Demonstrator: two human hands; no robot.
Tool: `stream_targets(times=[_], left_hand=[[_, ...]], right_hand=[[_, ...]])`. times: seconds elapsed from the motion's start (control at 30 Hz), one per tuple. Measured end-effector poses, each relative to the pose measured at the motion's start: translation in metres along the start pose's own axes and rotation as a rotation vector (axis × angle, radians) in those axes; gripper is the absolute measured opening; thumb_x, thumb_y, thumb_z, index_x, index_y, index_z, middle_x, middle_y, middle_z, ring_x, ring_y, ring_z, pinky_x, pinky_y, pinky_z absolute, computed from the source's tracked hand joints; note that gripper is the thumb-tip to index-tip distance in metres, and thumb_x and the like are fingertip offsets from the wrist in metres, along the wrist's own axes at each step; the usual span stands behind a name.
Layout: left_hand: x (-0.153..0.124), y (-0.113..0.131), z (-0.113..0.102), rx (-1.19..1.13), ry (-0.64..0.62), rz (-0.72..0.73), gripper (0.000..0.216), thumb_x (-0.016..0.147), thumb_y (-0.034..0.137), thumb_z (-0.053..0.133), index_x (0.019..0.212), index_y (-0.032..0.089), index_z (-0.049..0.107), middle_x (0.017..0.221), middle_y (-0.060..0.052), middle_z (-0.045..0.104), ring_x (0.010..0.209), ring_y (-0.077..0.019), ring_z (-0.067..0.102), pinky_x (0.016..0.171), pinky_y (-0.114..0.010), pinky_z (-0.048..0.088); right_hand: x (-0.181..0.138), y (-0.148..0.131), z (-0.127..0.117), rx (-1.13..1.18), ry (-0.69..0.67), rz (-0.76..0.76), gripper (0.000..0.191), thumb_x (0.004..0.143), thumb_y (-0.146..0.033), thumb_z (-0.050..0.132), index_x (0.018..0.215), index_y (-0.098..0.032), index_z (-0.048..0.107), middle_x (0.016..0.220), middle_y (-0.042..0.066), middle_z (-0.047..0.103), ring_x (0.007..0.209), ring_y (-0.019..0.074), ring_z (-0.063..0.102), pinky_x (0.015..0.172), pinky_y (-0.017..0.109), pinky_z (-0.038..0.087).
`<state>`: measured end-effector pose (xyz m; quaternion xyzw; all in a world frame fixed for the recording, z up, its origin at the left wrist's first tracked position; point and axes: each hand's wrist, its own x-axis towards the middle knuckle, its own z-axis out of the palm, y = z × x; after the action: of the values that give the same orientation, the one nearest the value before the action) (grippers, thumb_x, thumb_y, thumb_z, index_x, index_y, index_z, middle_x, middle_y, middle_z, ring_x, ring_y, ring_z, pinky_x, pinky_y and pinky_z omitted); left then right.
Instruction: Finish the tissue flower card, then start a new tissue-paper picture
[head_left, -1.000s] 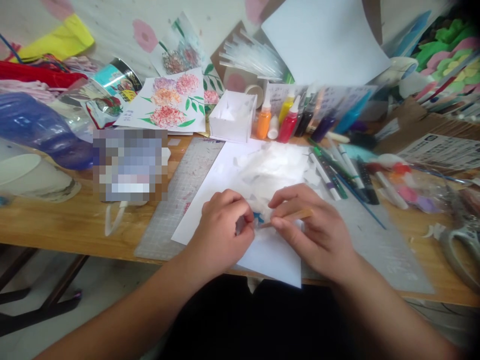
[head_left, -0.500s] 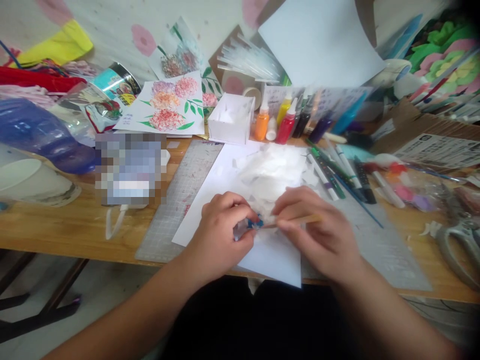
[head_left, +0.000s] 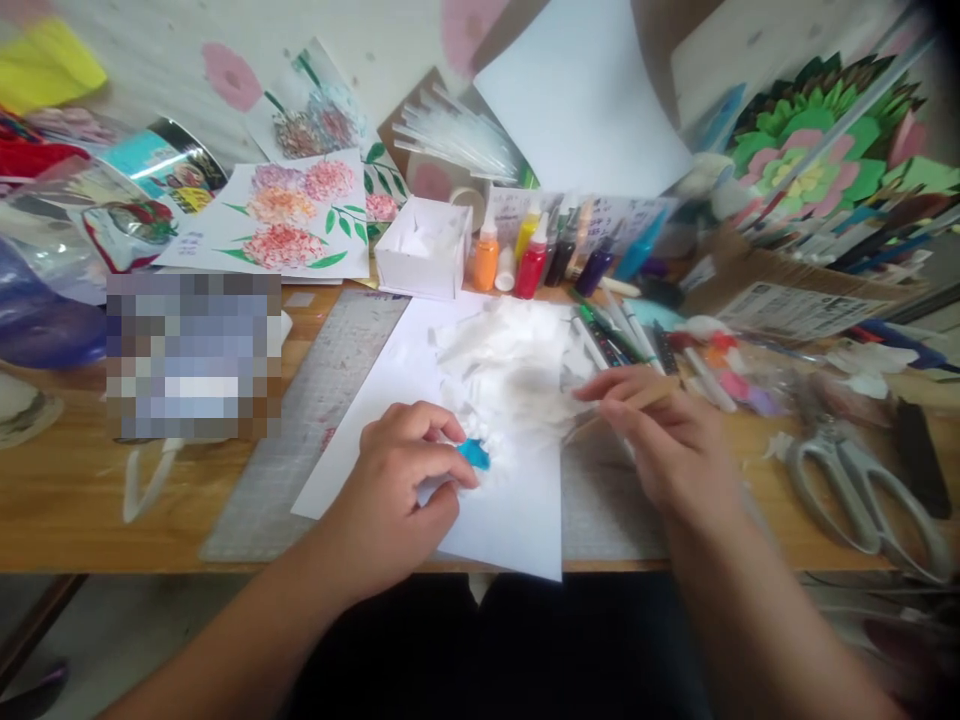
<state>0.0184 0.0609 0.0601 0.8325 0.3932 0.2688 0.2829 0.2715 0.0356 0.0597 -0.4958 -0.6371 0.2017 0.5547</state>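
My left hand (head_left: 401,480) rests on a white sheet of paper (head_left: 517,510), its fingers curled and pinched on a small blue piece (head_left: 474,454) with white scraps beside it. My right hand (head_left: 667,440) is to the right and a little apart from it, closed on a thin wooden stick (head_left: 637,400) that points left toward a heap of white tissue scraps (head_left: 510,355). The paper lies on a grey cutting mat (head_left: 330,400) on the wooden table (head_left: 75,500).
Paint bottles (head_left: 525,255), a white box (head_left: 424,260) and flower paintings (head_left: 285,215) stand behind the paper. Markers (head_left: 622,335) lie to the right, scissors (head_left: 862,480) at the far right. A blurred-out patch (head_left: 191,355) lies at left.
My right hand has pulled the stick away to the right and up, off the blue piece. My left hand stays pinched on the piece. The view has shifted right.
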Motion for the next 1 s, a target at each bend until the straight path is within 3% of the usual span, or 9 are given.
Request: stream_targets(times=[0.2,0.4,0.5,0.63,0.87,1.0], left_hand=[[0.002,-0.002,0.0,-0.053,0.012,-0.054,0.028,0.075,0.009,0.047,0.072,0.026,0.068,0.102,-0.001,0.054,0.097,-0.0212,0.052,0.088,-0.047,0.041],[0.004,0.0,-0.003,-0.098,0.072,-0.092,0.02,0.075,0.011,0.05,0.08,0.024,0.064,0.098,0.0,0.055,0.095,-0.0191,0.054,0.085,-0.041,0.043],[0.004,0.003,-0.002,-0.043,0.077,-0.08,0.023,0.075,0.011,0.052,0.088,0.026,0.064,0.1,0.0,0.054,0.099,-0.0201,0.053,0.089,-0.043,0.042],[0.004,0.005,0.001,0.039,0.039,-0.031,0.027,0.075,0.009,0.05,0.083,0.027,0.069,0.101,-0.001,0.054,0.099,-0.0205,0.051,0.093,-0.046,0.038],[0.004,0.008,-0.003,0.077,-0.006,-0.055,0.017,0.079,0.016,0.054,0.073,0.024,0.068,0.1,-0.001,0.055,0.098,-0.0207,0.051,0.09,-0.045,0.037],[0.007,0.008,-0.001,0.057,0.009,-0.074,0.022,0.088,0.029,0.05,0.075,0.021,0.065,0.096,-0.002,0.057,0.094,-0.0196,0.051,0.087,-0.043,0.038]], right_hand=[[-0.003,-0.005,0.002,-0.185,-0.137,-0.023,0.014,0.087,-0.015,0.054,0.075,-0.02,0.057,0.082,0.002,0.066,0.079,0.0167,0.065,0.072,0.032,0.05],[-0.004,-0.005,0.002,-0.289,-0.089,-0.012,0.014,0.09,-0.02,0.053,0.081,-0.02,0.064,0.082,0.002,0.069,0.076,0.0159,0.066,0.069,0.031,0.05],[-0.006,-0.008,0.006,-0.098,0.007,0.025,0.013,0.091,-0.02,0.053,0.085,-0.022,0.065,0.086,0.003,0.068,0.079,0.0179,0.067,0.07,0.034,0.053],[-0.012,-0.019,0.017,0.218,0.086,-0.001,0.013,0.091,-0.016,0.051,0.091,-0.024,0.062,0.089,0.003,0.067,0.082,0.0206,0.068,0.073,0.041,0.057],[-0.015,-0.039,0.034,-0.056,-0.347,-0.211,0.013,0.089,-0.012,0.051,0.096,-0.02,0.057,0.093,0.005,0.07,0.087,0.0147,0.067,0.074,0.028,0.056],[-0.014,-0.039,0.036,-0.073,-0.432,-0.262,0.01,0.089,-0.011,0.05,0.093,-0.017,0.057,0.092,0.007,0.07,0.085,0.0119,0.066,0.073,0.022,0.054]])
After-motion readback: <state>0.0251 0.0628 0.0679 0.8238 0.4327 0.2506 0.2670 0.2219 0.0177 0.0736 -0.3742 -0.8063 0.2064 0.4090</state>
